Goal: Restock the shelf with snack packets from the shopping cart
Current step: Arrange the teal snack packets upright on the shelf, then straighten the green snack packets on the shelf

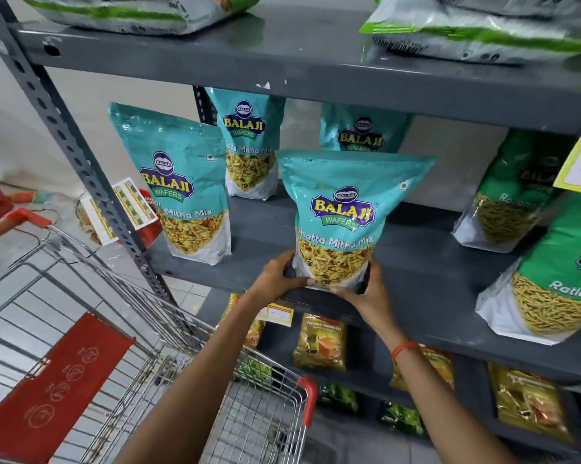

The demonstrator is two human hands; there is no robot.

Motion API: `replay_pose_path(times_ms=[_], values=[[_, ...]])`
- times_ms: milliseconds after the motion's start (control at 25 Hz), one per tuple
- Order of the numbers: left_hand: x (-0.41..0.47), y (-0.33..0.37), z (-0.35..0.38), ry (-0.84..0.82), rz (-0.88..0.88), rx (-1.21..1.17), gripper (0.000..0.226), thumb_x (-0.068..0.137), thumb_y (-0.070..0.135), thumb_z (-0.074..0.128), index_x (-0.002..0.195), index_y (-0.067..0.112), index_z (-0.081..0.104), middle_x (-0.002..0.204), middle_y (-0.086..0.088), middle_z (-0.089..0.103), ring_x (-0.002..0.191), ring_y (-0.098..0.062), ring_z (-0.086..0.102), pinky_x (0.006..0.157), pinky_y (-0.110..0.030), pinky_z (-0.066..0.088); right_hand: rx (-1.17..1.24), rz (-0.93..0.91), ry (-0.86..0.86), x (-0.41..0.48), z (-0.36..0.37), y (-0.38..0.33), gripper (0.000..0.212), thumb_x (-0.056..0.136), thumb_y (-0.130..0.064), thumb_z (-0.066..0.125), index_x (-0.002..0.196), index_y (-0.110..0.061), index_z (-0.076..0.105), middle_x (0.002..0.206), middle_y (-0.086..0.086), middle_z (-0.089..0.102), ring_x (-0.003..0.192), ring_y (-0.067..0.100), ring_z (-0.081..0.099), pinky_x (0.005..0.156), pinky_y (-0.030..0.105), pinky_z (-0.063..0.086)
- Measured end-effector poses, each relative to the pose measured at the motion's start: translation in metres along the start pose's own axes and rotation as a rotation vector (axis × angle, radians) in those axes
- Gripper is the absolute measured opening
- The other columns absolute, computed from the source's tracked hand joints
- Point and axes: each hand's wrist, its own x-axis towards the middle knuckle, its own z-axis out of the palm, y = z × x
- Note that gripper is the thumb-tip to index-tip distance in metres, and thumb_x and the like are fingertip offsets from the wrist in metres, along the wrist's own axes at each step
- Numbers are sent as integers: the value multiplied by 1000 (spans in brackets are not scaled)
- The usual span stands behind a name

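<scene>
Since you asked where things stand: the grey metal rack (315, 72) fills most of what I can see from here, with pale floor tiles and a plain wall behind it. Top tier has white-and-green bags, bottom tiers have small yellow and dark green packs, and the middle shelf (426, 283) is the one getting stocked. Its surface is flat painted steel with plenty of bare room, so a stand-up pouch should sit fine.

Down at the left is the shopping cart (272, 406), wire basket, red trim, pulled right up against the rack. From this angle the basket looks pretty much empty.

Green Ratlami packets (557, 279) stand at the right end of the middle shelf, three teal ones sit further back and left.

Step in hand, I'd say, is placing. The teal Khatta Mitha Mix packet (346, 209) stands upright at the shelf's front edge, left hand (275, 277) and right hand (369, 293) both wrapped round its bottom corners, fingers closed on it. Next it likely just needs a nudge back into line before letting go, watching that it doesn't tip forward.
</scene>
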Motion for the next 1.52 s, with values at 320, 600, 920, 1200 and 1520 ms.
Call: replay_pose_path(times_ms=[320, 600, 920, 1200, 1520], values=[[-3, 3, -3, -32, -30, -62, 64, 71, 27, 77, 126, 15, 48, 130, -6, 59, 119, -24, 55, 104, -46, 45, -23, -4, -25, 0, 2, -1, 89, 62, -28, 85, 135, -26, 33, 137, -1, 48, 127, 18, 47, 102, 37, 47], [-36, 27, 25, 305, 148, 166, 107, 78, 47, 62, 145, 12, -15, 157, -9, -19, 142, -14, -18, 118, -34, -1, -287, -148, 217, -24, -3, -14, 94, 72, -46, 73, 144, -13, 22, 152, 12, 27, 141, 26, 28, 106, 37, 37], [-55, 98, 118, 547, 594, 381, 62, 98, 28, 35, 144, 2, 5, 153, -10, -2, 145, -13, -8, 121, -30, 6, -381, -538, 583, -54, -62, -46, 51, 91, -18, 56, 135, 0, 38, 146, 23, 34, 139, 26, 29, 116, 19, 18], [-37, 145, 216, 263, 530, 206, 71, 94, 19, 47, 147, 8, 1, 157, -4, -3, 146, -16, 4, 119, -33, 14, -441, -458, 743, -73, -171, 1, 55, 92, -21, 55, 139, -3, 32, 150, 21, 24, 142, 25, 23, 115, 38, 32], [7, 167, 294, -206, 74, -9, 98, 73, 19, 77, 146, 16, 14, 148, -9, 39, 134, -30, 40, 105, -37, 38, -73, 194, 394, -78, -280, 78, 103, 75, -35, 74, 149, -15, 4, 158, 5, 18, 146, 20, 19, 117, 39, 23]])
